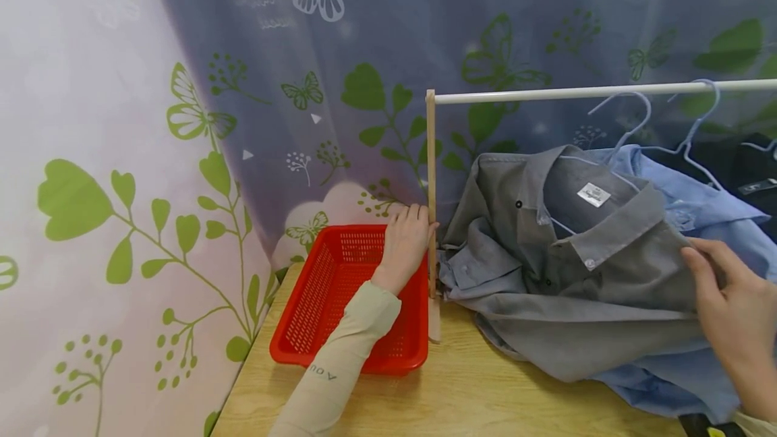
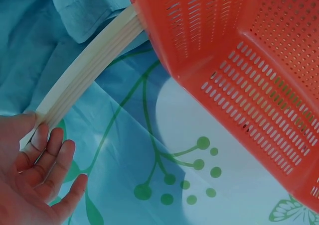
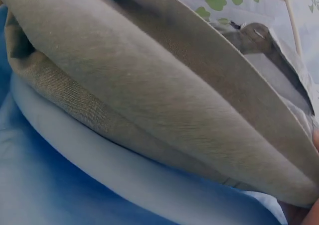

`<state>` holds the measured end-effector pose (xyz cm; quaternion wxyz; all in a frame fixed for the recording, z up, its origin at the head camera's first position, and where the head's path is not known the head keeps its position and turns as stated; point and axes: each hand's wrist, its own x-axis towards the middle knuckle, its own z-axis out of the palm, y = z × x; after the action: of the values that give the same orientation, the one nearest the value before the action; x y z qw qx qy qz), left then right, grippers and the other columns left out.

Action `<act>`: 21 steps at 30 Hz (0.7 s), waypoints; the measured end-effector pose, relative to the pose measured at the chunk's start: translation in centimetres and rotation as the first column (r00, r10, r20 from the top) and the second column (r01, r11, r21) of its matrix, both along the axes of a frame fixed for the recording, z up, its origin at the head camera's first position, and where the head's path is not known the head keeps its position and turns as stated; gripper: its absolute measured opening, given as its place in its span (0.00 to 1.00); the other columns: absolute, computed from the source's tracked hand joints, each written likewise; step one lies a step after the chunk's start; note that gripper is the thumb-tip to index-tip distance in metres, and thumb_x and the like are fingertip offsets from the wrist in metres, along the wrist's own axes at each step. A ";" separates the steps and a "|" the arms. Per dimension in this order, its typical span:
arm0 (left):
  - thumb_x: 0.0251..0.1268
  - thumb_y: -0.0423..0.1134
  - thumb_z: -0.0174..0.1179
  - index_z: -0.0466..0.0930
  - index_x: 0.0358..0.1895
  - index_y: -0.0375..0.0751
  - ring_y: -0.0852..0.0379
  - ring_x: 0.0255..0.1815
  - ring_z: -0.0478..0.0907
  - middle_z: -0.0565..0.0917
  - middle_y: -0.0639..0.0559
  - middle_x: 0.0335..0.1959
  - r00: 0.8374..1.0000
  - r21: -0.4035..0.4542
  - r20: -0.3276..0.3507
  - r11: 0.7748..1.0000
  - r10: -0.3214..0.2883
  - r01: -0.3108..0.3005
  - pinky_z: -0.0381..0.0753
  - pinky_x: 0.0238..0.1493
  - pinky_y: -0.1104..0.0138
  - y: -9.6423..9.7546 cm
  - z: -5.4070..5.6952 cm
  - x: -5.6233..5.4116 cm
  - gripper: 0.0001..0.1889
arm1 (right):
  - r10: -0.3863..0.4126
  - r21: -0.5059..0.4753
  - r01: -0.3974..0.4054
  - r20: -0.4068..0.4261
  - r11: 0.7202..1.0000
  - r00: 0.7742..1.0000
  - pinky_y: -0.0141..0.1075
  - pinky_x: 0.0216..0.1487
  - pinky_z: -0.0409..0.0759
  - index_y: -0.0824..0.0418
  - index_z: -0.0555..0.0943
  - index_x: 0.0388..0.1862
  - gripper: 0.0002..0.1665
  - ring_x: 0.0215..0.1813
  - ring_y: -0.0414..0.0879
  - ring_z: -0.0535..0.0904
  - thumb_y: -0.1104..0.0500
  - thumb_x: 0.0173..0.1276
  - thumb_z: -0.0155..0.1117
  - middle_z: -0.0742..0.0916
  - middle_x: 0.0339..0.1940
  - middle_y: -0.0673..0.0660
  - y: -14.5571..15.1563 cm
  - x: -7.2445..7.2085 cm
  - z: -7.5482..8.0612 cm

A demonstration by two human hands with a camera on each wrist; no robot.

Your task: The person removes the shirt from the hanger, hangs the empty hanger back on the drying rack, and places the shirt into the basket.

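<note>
My left hand [image 1: 406, 243] pinches the upright wooden post [image 1: 432, 174] of a clothes rack between thumb and fingers. The left wrist view shows the thumb and index finger on the post [image 2: 89, 60], the other fingers loosely bent. On the right, my right hand [image 1: 731, 302] grips the shoulder of a grey button-up shirt [image 1: 613, 292], its thumb on the front of the cloth. A hanger [image 1: 637, 110] rises from behind that shirt's collar. The grey cloth [image 3: 149, 90] fills most of the right wrist view, with fingertips [image 3: 315, 212] only at its edge.
A red perforated plastic basket [image 1: 291, 315] stands left of the post, under my left forearm. Behind the grey shirt hang a light blue shirt [image 1: 719, 211] and a black garment [image 1: 743, 160]. The white rail [image 1: 522, 96] runs above a wooden table [image 1: 485, 390]; a patterned curtain [image 1: 376, 19] backs everything.
</note>
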<state>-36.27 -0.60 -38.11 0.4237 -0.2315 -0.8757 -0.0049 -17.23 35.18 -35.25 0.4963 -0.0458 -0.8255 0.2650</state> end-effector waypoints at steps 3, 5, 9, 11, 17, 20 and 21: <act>0.71 0.51 0.63 0.80 0.41 0.41 0.53 0.36 0.80 0.80 0.50 0.33 1.000 0.004 0.005 1.000 0.001 -0.001 0.78 0.37 0.66 0.0 -0.1 0.0 0.15 | 0.017 0.007 -0.017 0.050 1.000 0.999 0.15 0.34 0.58 0.69 0.85 0.48 0.12 0.33 0.07 0.58 0.61 0.75 0.63 0.79 0.37 0.17 0.4 0.3 -0.6; 0.71 0.51 0.63 0.80 0.41 0.41 0.53 0.37 0.80 0.80 0.50 0.33 1.000 0.005 0.003 1.000 0.000 0.000 0.78 0.37 0.66 0.0 -0.2 0.0 0.15 | 0.032 0.018 -0.034 0.080 0.999 0.996 0.15 0.33 0.59 0.68 0.85 0.46 0.11 0.33 0.07 0.58 0.60 0.74 0.64 0.64 0.37 0.06 0.7 0.5 -1.0; 0.71 0.51 0.63 0.79 0.40 0.41 0.53 0.36 0.80 0.80 0.50 0.32 1.000 0.007 -0.016 1.000 -0.005 0.005 0.77 0.36 0.65 -0.1 -0.2 0.0 0.15 | 0.055 0.037 -0.061 0.158 0.997 0.986 0.15 0.32 0.61 0.69 0.85 0.44 0.12 0.35 0.06 0.58 0.59 0.75 0.64 0.84 0.36 0.27 1.2 0.7 -1.8; 0.71 0.52 0.63 0.79 0.40 0.41 0.53 0.35 0.80 0.80 0.50 0.32 1.000 0.005 -0.021 1.000 -0.007 0.007 0.77 0.36 0.65 -0.1 -0.2 0.0 0.15 | 0.054 0.043 -0.063 0.195 0.997 0.979 0.15 0.30 0.62 0.70 0.85 0.45 0.13 0.34 0.06 0.57 0.59 0.75 0.63 0.90 0.37 0.52 1.4 0.8 -2.1; 0.71 0.50 0.63 0.78 0.40 0.41 0.53 0.36 0.79 0.79 0.50 0.32 1.000 0.007 -0.002 1.000 -0.015 0.015 0.77 0.36 0.65 0.0 -0.2 0.0 0.15 | 0.071 0.037 -0.084 0.262 0.996 0.962 0.16 0.27 0.63 0.69 0.85 0.45 0.13 0.32 0.08 0.59 0.59 0.76 0.63 0.87 0.39 0.71 1.5 1.1 -2.7; 0.71 0.50 0.64 0.78 0.39 0.41 0.53 0.36 0.79 0.79 0.50 0.31 1.000 0.009 0.001 1.000 -0.012 0.012 0.77 0.37 0.65 0.0 -0.2 -0.1 0.15 | 0.095 0.035 -0.110 0.295 0.993 0.951 0.17 0.26 0.64 0.68 0.86 0.45 0.12 0.30 0.11 0.61 0.59 0.76 0.63 0.88 0.38 0.69 1.6 1.3 -3.1; 0.71 0.50 0.64 0.78 0.39 0.41 0.53 0.35 0.79 0.79 0.50 0.31 1.000 0.007 -0.001 1.000 -0.010 0.010 0.77 0.37 0.66 0.0 -0.2 -0.1 0.15 | 0.098 0.034 -0.113 0.300 0.993 0.949 0.18 0.27 0.64 0.67 0.86 0.45 0.12 0.30 0.12 0.61 0.58 0.75 0.63 0.89 0.36 0.60 1.7 1.3 -3.1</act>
<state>-36.34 -0.57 -38.31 0.4249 -0.2343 -0.8743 -0.0099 -15.94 36.86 -38.39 0.3525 -0.0283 -0.8986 0.2599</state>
